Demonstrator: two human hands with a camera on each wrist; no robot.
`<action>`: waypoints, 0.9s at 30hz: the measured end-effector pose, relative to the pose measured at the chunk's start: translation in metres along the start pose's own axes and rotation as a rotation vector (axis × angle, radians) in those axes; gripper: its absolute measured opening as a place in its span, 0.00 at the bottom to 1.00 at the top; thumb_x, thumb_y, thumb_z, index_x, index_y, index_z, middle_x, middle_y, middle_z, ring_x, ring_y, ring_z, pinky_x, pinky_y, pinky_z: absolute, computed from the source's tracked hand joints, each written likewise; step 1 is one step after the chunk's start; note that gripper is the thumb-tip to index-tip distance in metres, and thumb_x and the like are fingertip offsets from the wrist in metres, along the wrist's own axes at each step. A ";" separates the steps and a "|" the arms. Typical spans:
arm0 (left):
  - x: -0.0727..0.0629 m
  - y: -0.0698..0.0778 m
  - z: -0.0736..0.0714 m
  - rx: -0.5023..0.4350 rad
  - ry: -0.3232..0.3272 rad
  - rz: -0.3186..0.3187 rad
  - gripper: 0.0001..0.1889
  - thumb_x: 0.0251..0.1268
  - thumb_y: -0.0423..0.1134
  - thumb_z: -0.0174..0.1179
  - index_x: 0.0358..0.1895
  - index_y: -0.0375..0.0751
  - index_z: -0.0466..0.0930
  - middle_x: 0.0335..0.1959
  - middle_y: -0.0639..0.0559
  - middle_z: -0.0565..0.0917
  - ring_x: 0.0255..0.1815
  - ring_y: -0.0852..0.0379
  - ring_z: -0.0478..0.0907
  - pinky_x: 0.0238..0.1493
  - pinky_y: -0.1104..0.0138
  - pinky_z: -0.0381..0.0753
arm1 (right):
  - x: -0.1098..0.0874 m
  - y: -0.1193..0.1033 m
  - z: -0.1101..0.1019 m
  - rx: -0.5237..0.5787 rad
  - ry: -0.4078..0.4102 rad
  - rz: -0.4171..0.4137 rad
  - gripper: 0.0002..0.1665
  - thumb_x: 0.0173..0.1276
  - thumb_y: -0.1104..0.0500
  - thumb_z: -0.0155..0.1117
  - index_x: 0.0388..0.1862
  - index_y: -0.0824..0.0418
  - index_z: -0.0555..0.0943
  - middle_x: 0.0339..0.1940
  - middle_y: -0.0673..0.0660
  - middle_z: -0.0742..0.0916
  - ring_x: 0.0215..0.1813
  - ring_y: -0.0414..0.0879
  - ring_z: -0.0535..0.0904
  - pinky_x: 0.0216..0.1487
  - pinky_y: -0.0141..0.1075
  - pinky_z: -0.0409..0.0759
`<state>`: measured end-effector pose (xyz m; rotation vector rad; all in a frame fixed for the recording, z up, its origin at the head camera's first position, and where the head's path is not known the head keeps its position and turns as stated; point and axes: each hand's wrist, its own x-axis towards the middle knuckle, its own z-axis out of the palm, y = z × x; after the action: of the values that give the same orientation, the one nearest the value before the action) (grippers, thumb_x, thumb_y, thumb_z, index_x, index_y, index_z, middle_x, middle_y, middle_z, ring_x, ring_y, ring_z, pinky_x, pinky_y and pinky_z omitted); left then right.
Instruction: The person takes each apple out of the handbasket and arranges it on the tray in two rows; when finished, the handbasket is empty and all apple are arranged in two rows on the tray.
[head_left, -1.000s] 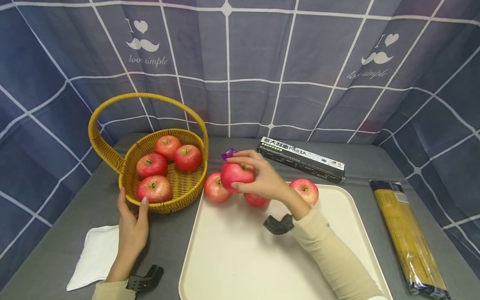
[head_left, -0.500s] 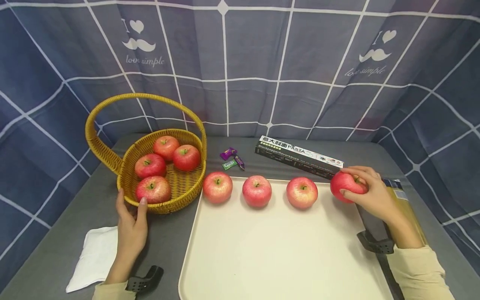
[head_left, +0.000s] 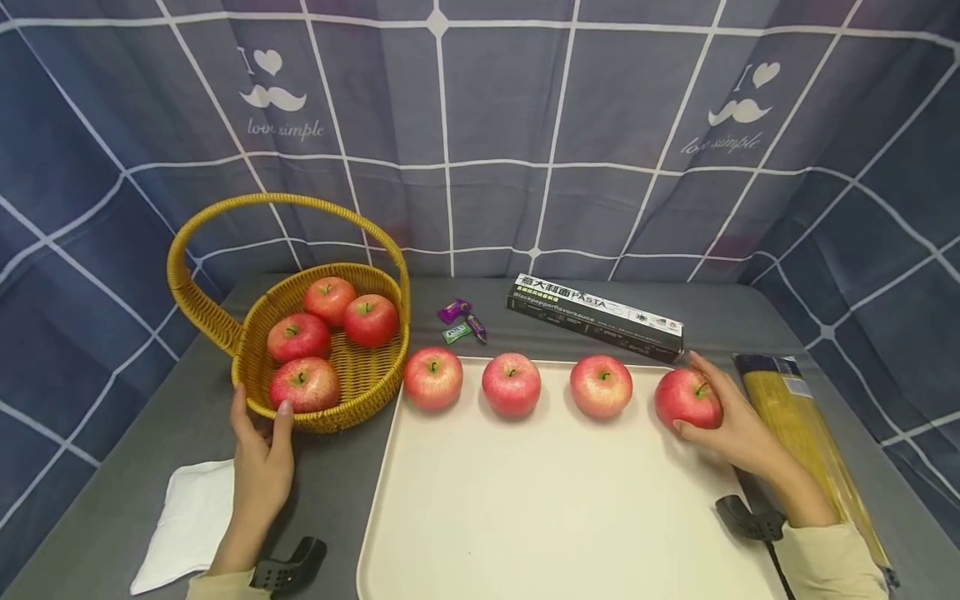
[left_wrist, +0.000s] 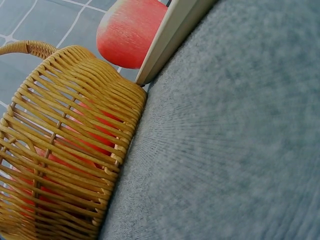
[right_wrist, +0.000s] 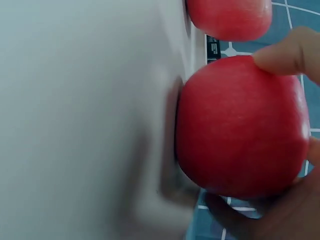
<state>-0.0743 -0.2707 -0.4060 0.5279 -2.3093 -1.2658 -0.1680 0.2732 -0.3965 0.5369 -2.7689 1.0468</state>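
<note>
My right hand holds a red apple at the far right corner of the cream tray. In the right wrist view the thumb lies on one side of this apple and the fingers reach round the other, with the apple low against the tray. To its left, three more apples stand in a row along the tray's back edge, among them a pale red one. My left hand touches the near rim of the yellow wicker basket, fingers fairly straight. Several apples lie inside the basket, including one near that hand.
Behind the tray lie small wrapped candies and a black pasta box. A pack of spaghetti lies to the right, partly behind the right arm. At left is a white cloth pad. A checked curtain hangs behind.
My right hand has carried an apple from near the basket to the tray's far right corner and lowered it there. The left hand has stayed at the basket rim.
</note>
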 end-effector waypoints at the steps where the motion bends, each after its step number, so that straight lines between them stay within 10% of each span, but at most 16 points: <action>1: 0.000 0.000 0.000 -0.002 0.004 0.003 0.36 0.68 0.46 0.46 0.72 0.52 0.34 0.66 0.33 0.59 0.61 0.36 0.65 0.58 0.46 0.65 | -0.001 0.000 0.000 -0.006 -0.012 0.014 0.58 0.46 0.62 0.73 0.72 0.55 0.50 0.61 0.68 0.66 0.54 0.29 0.62 0.46 0.22 0.68; 8: 0.001 -0.002 -0.001 -0.012 0.003 0.006 0.36 0.68 0.46 0.45 0.72 0.50 0.34 0.68 0.34 0.56 0.62 0.34 0.64 0.57 0.43 0.64 | -0.002 -0.011 -0.010 -0.008 -0.057 0.036 0.64 0.44 0.60 0.75 0.73 0.54 0.44 0.63 0.72 0.60 0.55 0.68 0.63 0.44 0.62 0.69; 13: 0.000 -0.002 -0.003 -0.003 0.006 -0.003 0.36 0.69 0.46 0.45 0.72 0.51 0.33 0.67 0.33 0.57 0.61 0.34 0.65 0.57 0.43 0.64 | 0.013 -0.040 -0.007 0.010 0.030 0.005 0.61 0.44 0.59 0.75 0.72 0.47 0.49 0.63 0.66 0.62 0.56 0.50 0.64 0.46 0.38 0.75; 17: 0.001 -0.003 -0.004 -0.007 0.002 0.000 0.36 0.69 0.46 0.45 0.72 0.51 0.33 0.67 0.32 0.57 0.62 0.34 0.64 0.57 0.42 0.64 | 0.030 -0.071 0.014 0.083 0.110 -0.113 0.53 0.44 0.64 0.74 0.69 0.51 0.59 0.64 0.59 0.66 0.59 0.30 0.60 0.57 0.38 0.69; 20: 0.000 -0.003 -0.003 -0.012 0.006 0.000 0.36 0.68 0.47 0.45 0.72 0.50 0.33 0.67 0.33 0.56 0.62 0.34 0.63 0.57 0.42 0.64 | 0.044 -0.102 0.037 0.154 0.055 -0.230 0.48 0.46 0.62 0.73 0.67 0.52 0.62 0.64 0.55 0.67 0.65 0.32 0.58 0.59 0.54 0.63; 27: 0.001 -0.001 0.000 -0.025 0.001 0.023 0.36 0.68 0.46 0.45 0.72 0.49 0.34 0.69 0.34 0.54 0.63 0.33 0.62 0.58 0.42 0.63 | 0.076 -0.179 0.102 0.197 -0.176 -0.457 0.37 0.57 0.48 0.65 0.65 0.49 0.64 0.64 0.47 0.69 0.65 0.44 0.65 0.62 0.46 0.68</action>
<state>-0.0753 -0.2718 -0.4072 0.4916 -2.2898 -1.2813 -0.1719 0.0598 -0.3444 1.2702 -2.4992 1.2037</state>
